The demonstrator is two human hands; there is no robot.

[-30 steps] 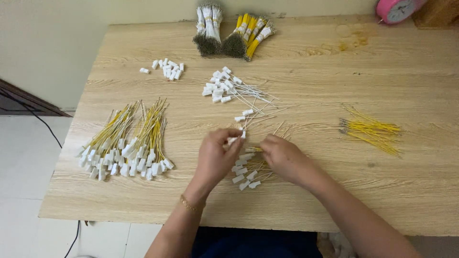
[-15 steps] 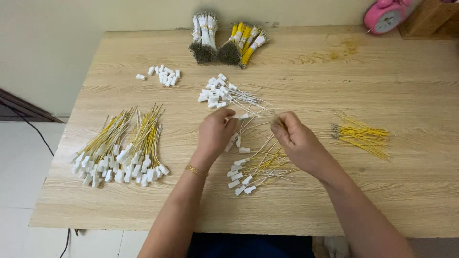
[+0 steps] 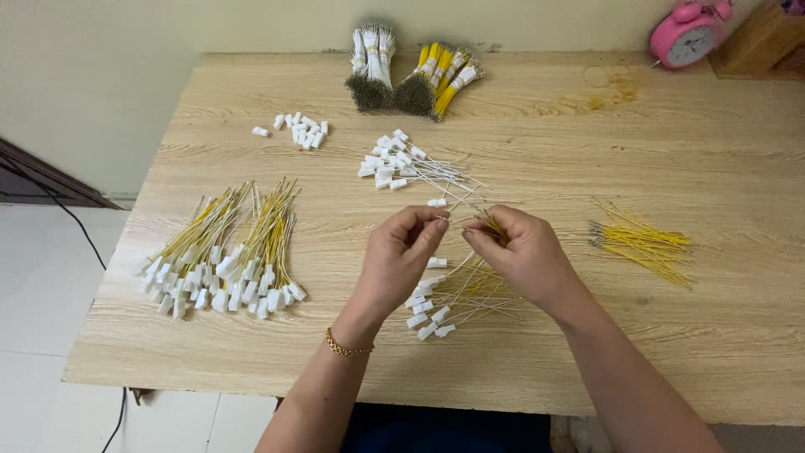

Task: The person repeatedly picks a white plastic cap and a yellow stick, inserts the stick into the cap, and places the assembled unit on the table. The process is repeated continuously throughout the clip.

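My left hand (image 3: 401, 258) and my right hand (image 3: 518, 252) meet over the middle of the wooden table (image 3: 721, 335). Both pinch thin wires between thumb and forefinger; the right hand holds a small bunch of yellow and white wires (image 3: 490, 225) by their ends. Just below the hands lies a loose pile of wires with white plastic connectors (image 3: 444, 304). One white connector (image 3: 437, 202) lies on the table just above my left fingers.
Two fanned heaps of finished yellow wires with white connectors (image 3: 226, 256) lie at the left. Loose white connectors (image 3: 300, 131), white wires with connectors (image 3: 402, 164), bare yellow wires (image 3: 641, 243), tied bundles (image 3: 411, 80) and a pink alarm clock (image 3: 688, 35) surround them.
Both hands rose from the pile near the front edge toward the table's middle. The pile of connector wires they were working in now lies uncovered beneath them.
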